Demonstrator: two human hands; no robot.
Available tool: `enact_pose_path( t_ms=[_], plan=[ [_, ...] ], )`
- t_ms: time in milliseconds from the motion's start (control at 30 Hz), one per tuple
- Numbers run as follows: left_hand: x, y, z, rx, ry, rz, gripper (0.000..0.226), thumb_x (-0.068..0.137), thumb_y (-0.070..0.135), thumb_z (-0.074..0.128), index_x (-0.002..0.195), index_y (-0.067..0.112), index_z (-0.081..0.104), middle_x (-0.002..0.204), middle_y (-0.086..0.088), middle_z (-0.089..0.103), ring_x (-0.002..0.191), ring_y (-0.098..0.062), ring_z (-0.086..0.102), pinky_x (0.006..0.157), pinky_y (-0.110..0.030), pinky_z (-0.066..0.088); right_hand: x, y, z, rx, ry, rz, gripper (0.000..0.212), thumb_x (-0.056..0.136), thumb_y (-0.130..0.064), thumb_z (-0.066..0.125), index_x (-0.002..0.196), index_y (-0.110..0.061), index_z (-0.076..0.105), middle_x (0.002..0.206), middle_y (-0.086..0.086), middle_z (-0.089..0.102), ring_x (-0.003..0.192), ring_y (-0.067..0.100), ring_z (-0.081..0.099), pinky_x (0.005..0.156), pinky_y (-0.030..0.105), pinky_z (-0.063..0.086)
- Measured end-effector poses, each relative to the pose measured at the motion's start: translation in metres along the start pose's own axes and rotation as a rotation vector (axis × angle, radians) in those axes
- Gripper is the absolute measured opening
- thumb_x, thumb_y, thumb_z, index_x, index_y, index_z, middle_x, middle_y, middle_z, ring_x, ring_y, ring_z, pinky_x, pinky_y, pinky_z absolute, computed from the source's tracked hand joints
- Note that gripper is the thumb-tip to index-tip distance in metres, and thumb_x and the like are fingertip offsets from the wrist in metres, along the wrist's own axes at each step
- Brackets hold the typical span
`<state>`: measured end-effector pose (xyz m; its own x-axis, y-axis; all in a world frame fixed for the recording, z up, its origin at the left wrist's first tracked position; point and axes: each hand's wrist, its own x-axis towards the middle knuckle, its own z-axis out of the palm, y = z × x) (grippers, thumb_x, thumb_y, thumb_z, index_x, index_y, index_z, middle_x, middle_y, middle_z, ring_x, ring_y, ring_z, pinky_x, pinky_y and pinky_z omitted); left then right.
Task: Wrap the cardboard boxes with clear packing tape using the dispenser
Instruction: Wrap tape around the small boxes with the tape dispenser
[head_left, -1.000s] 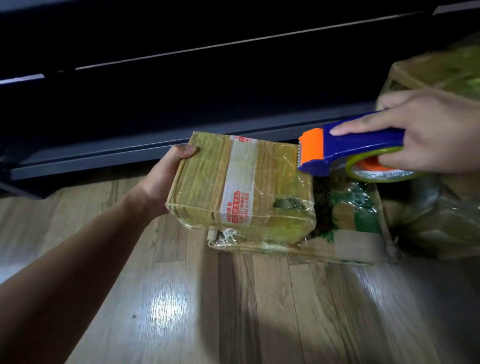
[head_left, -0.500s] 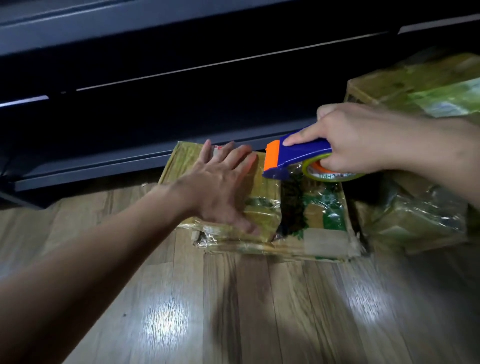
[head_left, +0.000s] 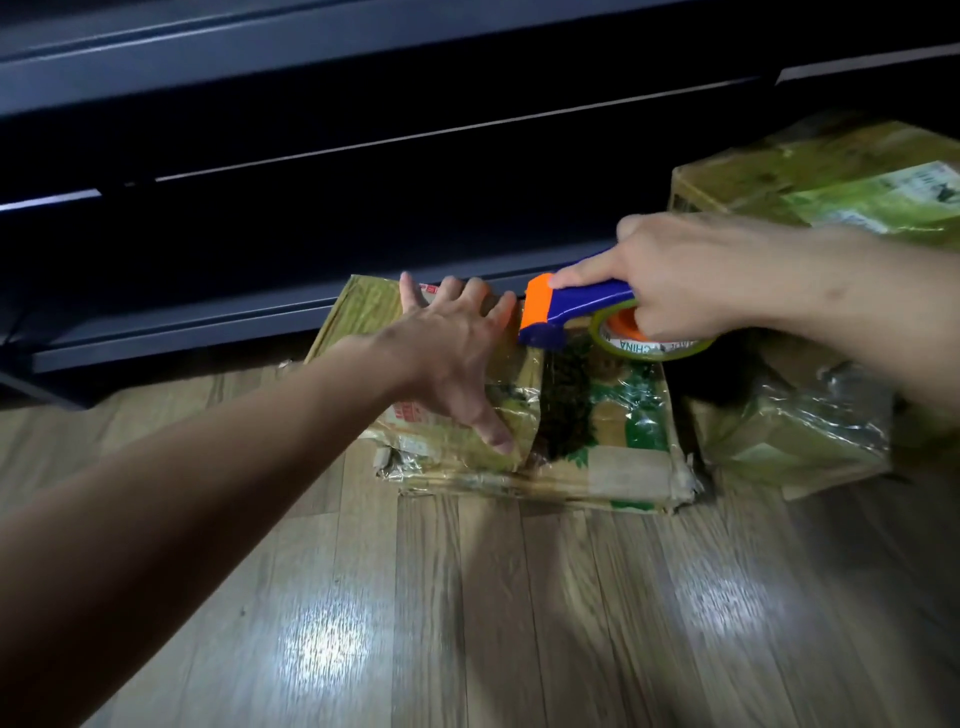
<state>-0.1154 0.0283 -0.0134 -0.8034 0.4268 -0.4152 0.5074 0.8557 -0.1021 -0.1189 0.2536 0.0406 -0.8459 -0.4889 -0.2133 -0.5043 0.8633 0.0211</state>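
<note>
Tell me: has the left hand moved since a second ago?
Yes. The left hand left the small box's left edge and now presses flat on its top, further right over the flat box beneath, nearer the tape dispenser.

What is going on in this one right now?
A person is taping cardboard boxes on a wooden floor. The left hand lies flat, fingers spread, on a small box that sits on a larger flat box with green print. The right hand grips a blue and orange tape dispenser, index finger along its top, its orange end at the small box's far right edge. A wrapped box sits to the right, a bigger box behind it.
</note>
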Motion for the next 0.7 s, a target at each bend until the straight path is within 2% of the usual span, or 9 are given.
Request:
enact_pose_path(
  t_ms=[100,167,233,333,400,500,600,700],
  plan=[
    [-0.008,-0.002,0.003,0.03,0.06,0.053,0.157,0.05,0.095,0.07,0.165,0.019,-0.006,0.159,-0.009,0.021,0.151,-0.035,0.017,0.12,-0.076,0.0,-0.015,0.016,0.012,0.134,-0.029,0.025,0.078,0.094,-0.019,0.053,0.147,-0.067,0.022,0.091,-0.01,0.035,0.075,0.018,0.053,0.07,0.04,0.052],
    [-0.012,-0.003,0.004,0.035,0.082,0.064,0.156,0.053,0.096,0.067,0.165,0.017,-0.007,0.159,-0.009,0.02,0.151,-0.035,0.018,0.121,-0.075,0.0,-0.025,0.028,0.015,0.156,-0.04,0.032,0.081,0.093,-0.019,0.055,0.144,-0.07,0.018,0.093,-0.006,0.039,0.077,0.017,0.052,0.073,0.04,0.052],
    [-0.013,-0.008,0.001,0.029,0.082,0.071,0.156,0.053,0.097,0.066,0.165,0.016,-0.008,0.16,-0.01,0.019,0.151,-0.035,0.018,0.121,-0.074,0.001,-0.04,0.043,0.018,0.169,-0.034,0.055,0.084,0.093,-0.021,0.06,0.141,-0.072,0.014,0.092,-0.004,0.041,0.074,0.014,0.05,0.069,0.036,0.048],
    [-0.016,-0.014,0.001,0.013,0.093,0.083,0.157,0.052,0.098,0.065,0.165,0.016,-0.007,0.161,-0.009,0.017,0.151,-0.034,0.018,0.122,-0.073,0.0,-0.062,0.057,0.027,0.226,-0.029,0.1,0.086,0.091,-0.022,0.065,0.144,-0.069,0.018,0.092,-0.004,0.042,0.072,0.013,0.049,0.068,0.036,0.048],
    [-0.02,-0.014,0.003,-0.014,0.116,0.086,0.16,0.047,0.102,0.058,0.166,0.015,-0.005,0.16,-0.007,0.017,0.149,-0.033,0.018,0.122,-0.072,0.001,-0.069,0.054,0.032,0.252,-0.031,0.102,0.086,0.091,-0.029,0.067,0.139,-0.074,0.011,0.094,-0.007,0.041,0.073,0.012,0.049,0.069,0.034,0.048],
    [-0.029,-0.016,0.0,-0.18,0.223,0.099,0.158,0.044,0.102,0.049,0.166,0.015,-0.001,0.158,-0.004,0.018,0.146,-0.029,0.021,0.125,-0.063,0.017,-0.064,0.039,0.03,0.204,0.009,0.071,0.081,0.092,-0.039,0.062,0.138,-0.074,0.005,0.094,-0.011,0.036,0.075,0.009,0.046,0.069,0.031,0.042],
    [-0.04,-0.021,-0.001,-0.45,0.343,0.132,0.155,0.049,0.099,0.06,0.167,0.019,-0.001,0.158,0.002,0.02,0.146,-0.023,0.022,0.12,-0.041,0.032,-0.056,0.03,0.008,0.233,0.084,0.068,0.08,0.092,-0.023,0.063,0.144,-0.068,0.022,0.092,-0.014,0.034,0.073,0.007,0.041,0.061,0.022,0.03],
    [-0.047,-0.026,0.006,-0.61,0.451,0.205,0.15,0.055,0.1,0.061,0.167,0.021,-0.002,0.154,-0.004,0.025,0.144,-0.022,0.029,0.12,-0.038,0.037,-0.051,0.029,-0.027,0.21,0.118,0.058,0.081,0.091,-0.013,0.061,0.137,-0.072,0.03,0.092,-0.009,0.041,0.074,0.008,0.044,0.06,0.023,0.031]
  ],
)
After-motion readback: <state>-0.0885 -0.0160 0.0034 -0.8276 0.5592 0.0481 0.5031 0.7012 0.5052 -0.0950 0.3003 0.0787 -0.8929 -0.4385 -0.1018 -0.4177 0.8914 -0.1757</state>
